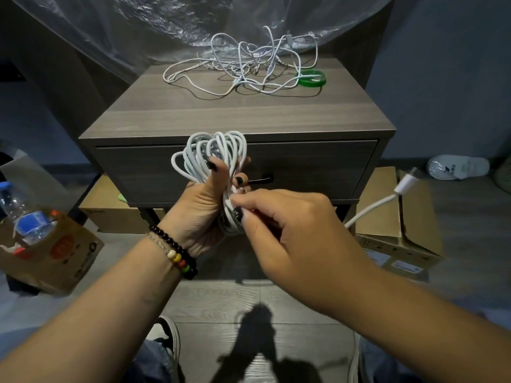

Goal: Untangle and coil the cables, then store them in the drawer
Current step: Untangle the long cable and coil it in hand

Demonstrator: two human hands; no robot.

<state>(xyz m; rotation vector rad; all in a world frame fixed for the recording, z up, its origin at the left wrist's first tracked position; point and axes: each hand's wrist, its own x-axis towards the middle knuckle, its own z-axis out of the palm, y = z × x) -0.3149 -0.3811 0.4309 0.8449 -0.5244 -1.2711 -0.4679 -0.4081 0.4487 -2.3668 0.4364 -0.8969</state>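
My left hand [203, 208] grips a coiled white cable [218, 150] in front of the drawer [304, 167], its loops standing up above my fingers. My right hand [290, 222] pinches the same cable just below the coil, wrapping it round the bundle. The cable's free end with its white plug [404, 185] swings out to the right, in the air. A tangle of several thin white cables [249, 67] lies at the back of the nightstand top [193, 117]. The drawer is closed, its dark handle [261, 180] partly hidden by my fingers.
A green tape roll [312, 78] lies at the tangle's right edge. Cardboard boxes [398, 217] stand on the floor right of and under the nightstand. A box with a water bottle [25, 217] is at left. Plastic sheeting [166, 23] hangs behind. A white slipper [457, 167] lies far right.
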